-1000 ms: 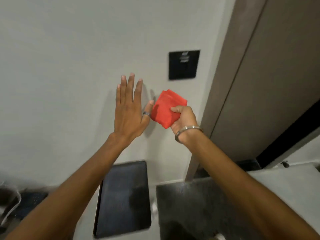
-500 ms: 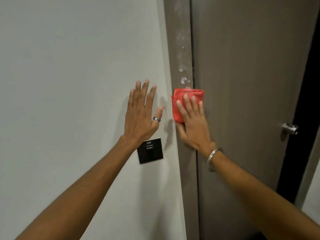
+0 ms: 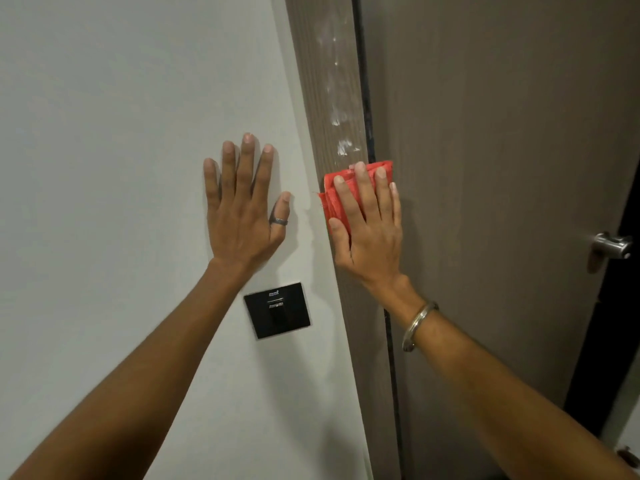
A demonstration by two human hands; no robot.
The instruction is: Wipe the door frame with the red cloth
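Note:
A brown wood-grain door frame (image 3: 323,81) runs up the middle, with white smudges above the cloth. My right hand (image 3: 370,230) lies flat on the folded red cloth (image 3: 329,197) and presses it against the frame and the door's edge. Most of the cloth is hidden under the fingers. My left hand (image 3: 242,209) rests flat on the white wall (image 3: 121,133) to the left of the frame, fingers spread, holding nothing.
A black switch plate (image 3: 277,310) sits on the wall below my left hand. The brown door (image 3: 502,150) fills the right side, with a metal handle (image 3: 611,245) at its right edge and a dark gap beyond it.
The view swung up from the floor to the door frame. My right hand carried the cloth from the wall onto the frame and flattened on it. My left hand stayed flat on the wall.

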